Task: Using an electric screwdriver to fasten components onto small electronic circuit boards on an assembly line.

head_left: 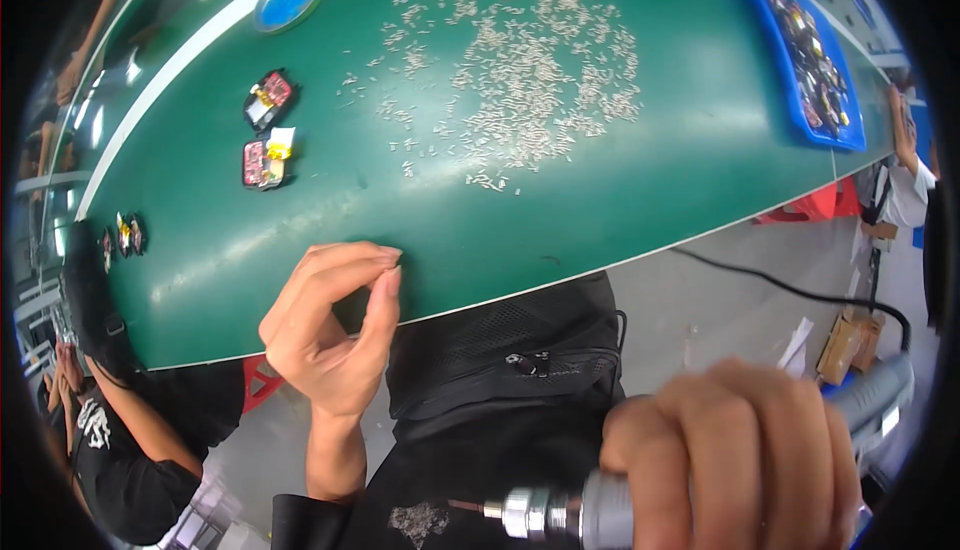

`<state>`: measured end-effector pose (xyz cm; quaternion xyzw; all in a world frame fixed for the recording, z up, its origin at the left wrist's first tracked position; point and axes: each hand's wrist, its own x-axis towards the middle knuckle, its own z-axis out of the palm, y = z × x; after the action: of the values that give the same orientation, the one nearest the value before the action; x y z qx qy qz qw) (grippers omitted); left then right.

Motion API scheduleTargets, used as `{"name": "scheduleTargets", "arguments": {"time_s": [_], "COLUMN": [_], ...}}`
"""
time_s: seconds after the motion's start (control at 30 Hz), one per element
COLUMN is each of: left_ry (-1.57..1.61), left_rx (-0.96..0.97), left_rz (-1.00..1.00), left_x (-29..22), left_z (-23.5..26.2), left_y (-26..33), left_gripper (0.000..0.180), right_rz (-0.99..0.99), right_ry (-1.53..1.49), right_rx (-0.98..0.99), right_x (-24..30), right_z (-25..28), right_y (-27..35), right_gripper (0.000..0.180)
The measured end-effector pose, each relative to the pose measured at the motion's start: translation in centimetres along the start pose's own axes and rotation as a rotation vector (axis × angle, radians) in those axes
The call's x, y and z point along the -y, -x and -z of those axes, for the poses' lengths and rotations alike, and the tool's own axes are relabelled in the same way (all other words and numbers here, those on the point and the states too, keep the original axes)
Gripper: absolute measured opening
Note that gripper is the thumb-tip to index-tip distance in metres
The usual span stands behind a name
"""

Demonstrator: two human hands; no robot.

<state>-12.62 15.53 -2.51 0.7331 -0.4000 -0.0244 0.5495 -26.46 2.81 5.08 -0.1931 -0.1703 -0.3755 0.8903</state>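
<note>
My right hand (740, 460) is wrapped round a grey electric screwdriver (608, 512), held low at the right over my lap. Its metal chuck and thin bit point left, and a black cable (800, 290) runs from its far end. Over the table's near edge, my left hand (335, 325) has thumb and forefinger brought together in a pinch; anything between the tips is too small to name. Farther off lie two opened small black devices (264, 162) with red circuit boards. Many tiny silvery pieces (525, 80), perhaps screws or pins, are scattered across the green table (660, 190).
A blue tray (800, 100) full of small dark devices stands at the far right. A round blue dish (290, 0) sits at the far left, with several small dark parts (128, 235) nearer. Other people's arms (150, 410) show at both sides. A black bag (480, 370) lies below the edge.
</note>
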Motion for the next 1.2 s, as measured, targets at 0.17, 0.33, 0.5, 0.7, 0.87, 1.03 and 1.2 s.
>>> {"name": "scheduleTargets", "arguments": {"time_s": [0.17, 0.33, 0.5, 0.7, 0.87, 1.03, 1.2], "left_ry": [0.076, 0.122, 0.133, 0.207, 0.500, 0.687, 0.709], "left_rx": [-0.012, -0.042, -0.031, -0.029, 0.104, 0.190, 0.243], "left_rz": [0.053, 0.088, 0.102, 0.074, 0.105, 0.177, 0.156], "left_x": [0.0, -0.1, 0.0, -0.1, -0.8, -1.7, -2.2], "left_z": [-1.3, -1.3, -1.6, -1.1, -2.1, -2.7, -3.3], "left_y": [-0.2, -0.2, -0.3, 0.5, 0.9, 1.1, 0.8], "left_gripper": [0.014, 0.013, 0.010, 0.013, 0.018, 0.021, 0.021], "right_rz": [0.111, -0.017, -0.115, -0.287, -0.087, 0.072, 0.095], "right_ry": [0.181, 0.129, 0.151, 0.141, 0.060, -0.025, -0.048], "right_rx": [-0.326, -0.223, -0.127, 0.030, 0.047, -0.223, -0.286], "right_x": [-3.4, -2.2, -1.0, 1.7, 3.0, 2.1, 1.4], "right_z": [-4.8, -3.3, -1.5, 2.5, 5.7, 4.6, 4.9], "right_y": [2.5, 1.3, 0.7, -1.5, -1.5, -2.0, -2.2], "right_gripper": [0.018, 0.012, 0.006, 0.005, 0.010, 0.015, 0.015]}}
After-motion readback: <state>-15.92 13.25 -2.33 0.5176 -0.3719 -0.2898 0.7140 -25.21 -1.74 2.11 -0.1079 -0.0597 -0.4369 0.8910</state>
